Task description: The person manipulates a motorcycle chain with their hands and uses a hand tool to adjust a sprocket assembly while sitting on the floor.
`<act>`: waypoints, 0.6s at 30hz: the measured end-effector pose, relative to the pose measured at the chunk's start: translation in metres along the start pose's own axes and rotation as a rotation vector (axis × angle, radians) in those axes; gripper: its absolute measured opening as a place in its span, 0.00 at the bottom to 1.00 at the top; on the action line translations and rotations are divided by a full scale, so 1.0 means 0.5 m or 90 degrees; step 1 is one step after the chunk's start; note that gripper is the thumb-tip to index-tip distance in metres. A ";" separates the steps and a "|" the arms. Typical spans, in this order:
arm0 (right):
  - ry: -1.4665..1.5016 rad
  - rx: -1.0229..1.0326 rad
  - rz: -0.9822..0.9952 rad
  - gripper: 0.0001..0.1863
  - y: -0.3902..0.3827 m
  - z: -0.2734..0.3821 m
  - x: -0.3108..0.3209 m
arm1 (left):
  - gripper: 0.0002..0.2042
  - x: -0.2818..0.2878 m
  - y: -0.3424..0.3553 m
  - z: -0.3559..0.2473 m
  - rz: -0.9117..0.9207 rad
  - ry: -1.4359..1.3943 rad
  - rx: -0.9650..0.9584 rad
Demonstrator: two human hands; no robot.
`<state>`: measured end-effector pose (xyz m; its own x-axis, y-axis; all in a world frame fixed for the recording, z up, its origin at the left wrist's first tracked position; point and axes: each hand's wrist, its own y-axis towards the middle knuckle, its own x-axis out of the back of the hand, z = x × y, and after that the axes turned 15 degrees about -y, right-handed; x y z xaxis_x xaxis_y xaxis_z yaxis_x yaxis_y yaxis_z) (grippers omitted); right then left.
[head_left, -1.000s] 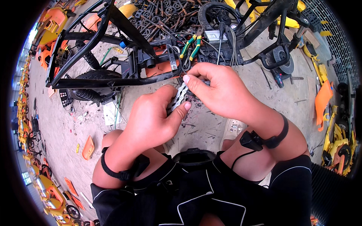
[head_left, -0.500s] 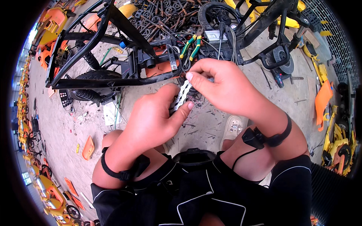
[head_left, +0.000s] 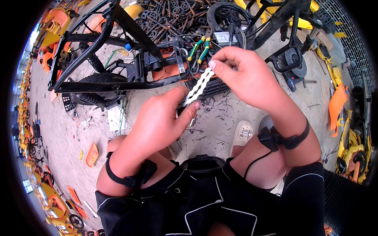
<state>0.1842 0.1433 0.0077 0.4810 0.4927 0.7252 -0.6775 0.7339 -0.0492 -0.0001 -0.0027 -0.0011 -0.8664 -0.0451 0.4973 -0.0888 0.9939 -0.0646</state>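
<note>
A silver drive chain is stretched in two strands between my hands, bright along its links. My left hand grips its lower end between thumb and fingers. At the upper end, the thumb and forefinger of my right hand pinch the chain. Just beyond, a pair of pliers with green and yellow handles lies on the black vehicle frame. A dark-handled screwdriver stands beside a silver box on the frame.
Rusty metal parts are heaped behind the frame, next to a black wheel. A small orange piece lies on the concrete floor at left. Yellow and orange vehicles line the left side. An orange panel lies at right.
My right hand has moved slightly up and to the right, drawing out a longer stretch of chain. My left hand has hardly moved.
</note>
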 end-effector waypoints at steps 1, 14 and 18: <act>0.003 0.006 -0.004 0.11 0.002 -0.002 0.001 | 0.14 0.000 0.000 0.000 0.000 0.000 0.006; -0.019 -0.022 0.012 0.12 0.000 0.004 0.007 | 0.17 -0.009 0.001 -0.004 0.020 0.038 -0.072; -0.014 -0.002 -0.007 0.13 0.001 -0.004 -0.007 | 0.19 -0.015 -0.001 -0.002 0.035 0.035 -0.128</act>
<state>0.1835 0.1431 0.0038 0.4759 0.4740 0.7408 -0.6704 0.7407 -0.0433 0.0068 -0.0029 -0.0039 -0.8389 0.0092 0.5442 0.0622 0.9949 0.0790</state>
